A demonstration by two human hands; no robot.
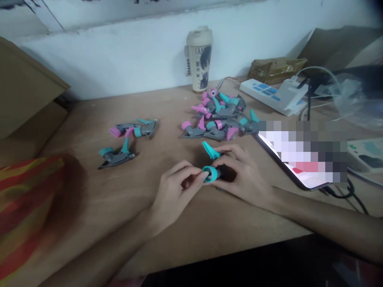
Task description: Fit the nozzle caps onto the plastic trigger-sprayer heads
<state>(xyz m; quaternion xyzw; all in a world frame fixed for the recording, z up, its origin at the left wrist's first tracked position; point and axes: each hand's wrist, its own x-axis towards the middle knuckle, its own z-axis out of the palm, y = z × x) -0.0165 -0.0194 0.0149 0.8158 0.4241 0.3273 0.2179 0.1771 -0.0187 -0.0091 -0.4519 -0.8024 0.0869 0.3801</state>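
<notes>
One teal spray head (214, 174) in hand; others on the table in two groups

Item in hand: trigger spray head, grey body, teal trigger and collar, held just above the table (86, 113) near its front edge, the collar's mouth turned toward the left hand (173, 193).

Left hand: thumb and forefinger pinched at the collar's mouth; whether they grip the rim or a small part within cannot be told.

Right hand (243, 173): fingers closed around the grey body, from behind the collar.

Group, left: three spray heads, namely one pink-collared head (115, 132), one teal-collared head (146, 128) touching or nearly touching it, and one nearer teal head (117, 157) apart from them.

Group, centre right: a mixed pile (225, 113), pink and teal, overlapping; exact count not readable.

Progress: one piece under handling, apparently unfinished, judging by the fingers at its collar. Which group is worked and which waits cannot be told.

Surroundings: lidded tumbler (200, 59) behind the pile; power strip (266, 93) and phone (287, 159) to the right.
</notes>
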